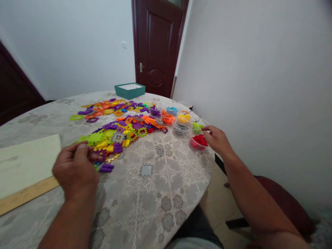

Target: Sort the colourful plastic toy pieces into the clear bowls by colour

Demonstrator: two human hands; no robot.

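Note:
My left hand is at the near left end of a pile of coloured plastic pieces, its thumb and fingers pressed together; what they hold, if anything, is hidden. At the right, my right hand has its fingertips pinched beside a clear bowl of red pieces and a bowl of green pieces; anything between them is too small to tell. A grey square piece lies alone on the patterned tablecloth.
More clear bowls hold grey, yellow, orange, blue and purple pieces. A teal box stands at the back. Pale board and wooden strip lie left; a dark red seat is right.

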